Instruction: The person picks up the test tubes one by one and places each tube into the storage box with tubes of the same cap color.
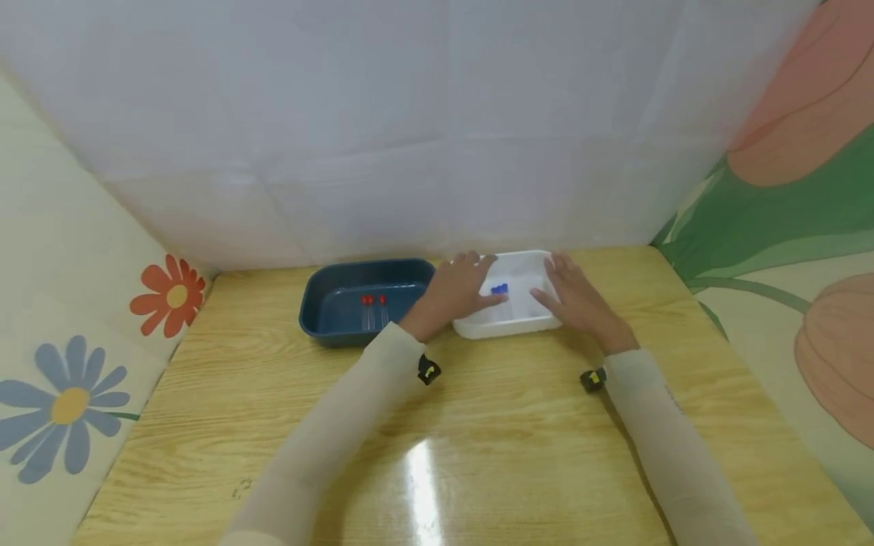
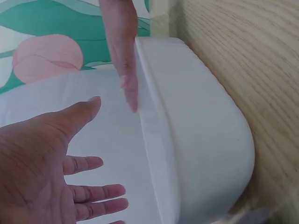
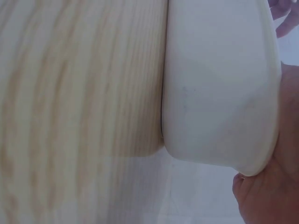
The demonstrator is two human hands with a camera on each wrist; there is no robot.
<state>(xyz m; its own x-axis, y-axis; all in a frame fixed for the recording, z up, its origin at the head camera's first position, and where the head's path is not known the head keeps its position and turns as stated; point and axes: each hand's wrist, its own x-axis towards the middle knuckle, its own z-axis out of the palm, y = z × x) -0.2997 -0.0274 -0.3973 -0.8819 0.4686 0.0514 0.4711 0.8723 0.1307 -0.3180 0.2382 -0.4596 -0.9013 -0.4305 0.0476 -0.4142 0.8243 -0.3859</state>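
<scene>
A white tray [image 1: 508,327] stands on the table between both hands. Clear thin tubes with blue caps [image 1: 500,289] lie together inside it. My left hand [image 1: 459,292] is over the tray's left end, its fingers spread and straight and the thumb extended over the inside. At the opposite end, my right hand [image 1: 576,299] rests along the right rim with outstretched fingers, the thumb toward the inside. The right wrist view shows that palm against the rim of the white tray [image 3: 219,88]. Neither hand holds a tube.
Left of the white tray is a dark blue tray [image 1: 328,337] holding clear tubes with red caps [image 1: 369,300], partly hidden by the left forearm. Both trays sit near the back edge of the wooden table [image 1: 505,425], before a white sheet [image 1: 355,152]. Flower-patterned walls flank the table.
</scene>
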